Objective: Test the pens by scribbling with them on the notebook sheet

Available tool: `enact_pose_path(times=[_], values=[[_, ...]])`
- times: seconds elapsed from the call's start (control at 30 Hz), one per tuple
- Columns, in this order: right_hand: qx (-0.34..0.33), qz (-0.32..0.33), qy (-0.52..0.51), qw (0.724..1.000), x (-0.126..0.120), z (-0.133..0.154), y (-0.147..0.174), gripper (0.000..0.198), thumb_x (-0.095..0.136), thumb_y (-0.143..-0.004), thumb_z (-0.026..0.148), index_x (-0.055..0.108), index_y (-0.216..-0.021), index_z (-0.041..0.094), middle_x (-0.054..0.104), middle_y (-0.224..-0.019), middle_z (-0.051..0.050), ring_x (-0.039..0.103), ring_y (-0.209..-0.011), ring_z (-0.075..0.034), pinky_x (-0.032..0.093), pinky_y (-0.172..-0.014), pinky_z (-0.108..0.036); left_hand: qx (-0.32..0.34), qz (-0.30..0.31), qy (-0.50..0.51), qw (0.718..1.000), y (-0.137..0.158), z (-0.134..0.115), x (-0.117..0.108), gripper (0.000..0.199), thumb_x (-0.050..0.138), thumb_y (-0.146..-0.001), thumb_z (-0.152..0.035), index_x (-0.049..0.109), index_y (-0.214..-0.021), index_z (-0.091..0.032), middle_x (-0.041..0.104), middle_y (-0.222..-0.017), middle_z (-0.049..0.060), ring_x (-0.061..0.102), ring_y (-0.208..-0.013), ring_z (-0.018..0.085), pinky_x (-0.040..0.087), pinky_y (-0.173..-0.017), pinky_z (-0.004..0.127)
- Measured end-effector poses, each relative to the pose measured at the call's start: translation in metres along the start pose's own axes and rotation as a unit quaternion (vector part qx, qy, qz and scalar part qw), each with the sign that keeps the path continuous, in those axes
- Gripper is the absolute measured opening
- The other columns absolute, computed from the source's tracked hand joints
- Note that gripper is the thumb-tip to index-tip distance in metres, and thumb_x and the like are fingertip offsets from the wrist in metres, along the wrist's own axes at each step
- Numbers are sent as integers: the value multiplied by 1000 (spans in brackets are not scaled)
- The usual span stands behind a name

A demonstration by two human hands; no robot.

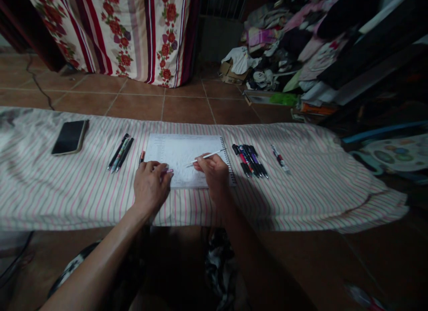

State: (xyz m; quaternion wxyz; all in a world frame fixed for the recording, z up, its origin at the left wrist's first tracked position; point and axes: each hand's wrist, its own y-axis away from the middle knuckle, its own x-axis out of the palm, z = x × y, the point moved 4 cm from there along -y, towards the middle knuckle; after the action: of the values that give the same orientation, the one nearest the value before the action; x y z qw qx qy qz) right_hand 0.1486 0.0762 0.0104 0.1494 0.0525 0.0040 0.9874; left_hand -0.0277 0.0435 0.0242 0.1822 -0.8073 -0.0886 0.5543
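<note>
A spiral notebook (187,143) lies on the striped cloth, its page covered with faint writing. My right hand (216,170) is closed round a slim white pen (211,154), whose tip is at the page. On the notebook's lower left rests my left hand (151,182), fingers curled, with a small pinkish-purple piece (169,171), perhaps a pen cap, pinched between thumb and fingers. Beside that hand an orange-and-black pen or marker (142,156) sticks out, its lower part hidden. Three pens (121,154) lie further left.
Several pens (250,161) lie side by side right of the notebook, and a white-and-dark pen (280,159) lies farther right. A phone (70,137) is at the far left of the cloth. Beyond the tiled floor are a floral curtain (133,34) and heaped clothes (267,39).
</note>
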Motion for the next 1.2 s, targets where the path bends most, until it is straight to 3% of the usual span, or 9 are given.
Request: enact_pose_path(times=[0.13,0.4,1.2], values=[[-2,12,-13,1000,4,-1,0,16,65,-65,28,55,-71,17,65,-57,2,65,-55,-13,56,-57,-24,16,38,-36,998,-1,4,7,23,50,-81,-32,68,-90,-19,62,-89,10,52,-86,28,42,-76,43],[-11,22,-8,1000,8,-2,0,17,65,-65,30,55,-71,17,65,-56,2,66,-56,-14,56,-58,-26,23,1,16,1000,0,-9,1,26,44,-86,-34,66,-87,-18,62,-83,7,51,-84,24,41,-80,41],[-8,27,-8,1000,9,1,2,18,66,-63,31,55,-69,18,64,-55,3,65,-56,-14,56,-58,-26,-11,27,101,994,0,-14,1,28,41,-87,-34,64,-87,-17,63,-83,8,52,-82,23,42,-76,37]])
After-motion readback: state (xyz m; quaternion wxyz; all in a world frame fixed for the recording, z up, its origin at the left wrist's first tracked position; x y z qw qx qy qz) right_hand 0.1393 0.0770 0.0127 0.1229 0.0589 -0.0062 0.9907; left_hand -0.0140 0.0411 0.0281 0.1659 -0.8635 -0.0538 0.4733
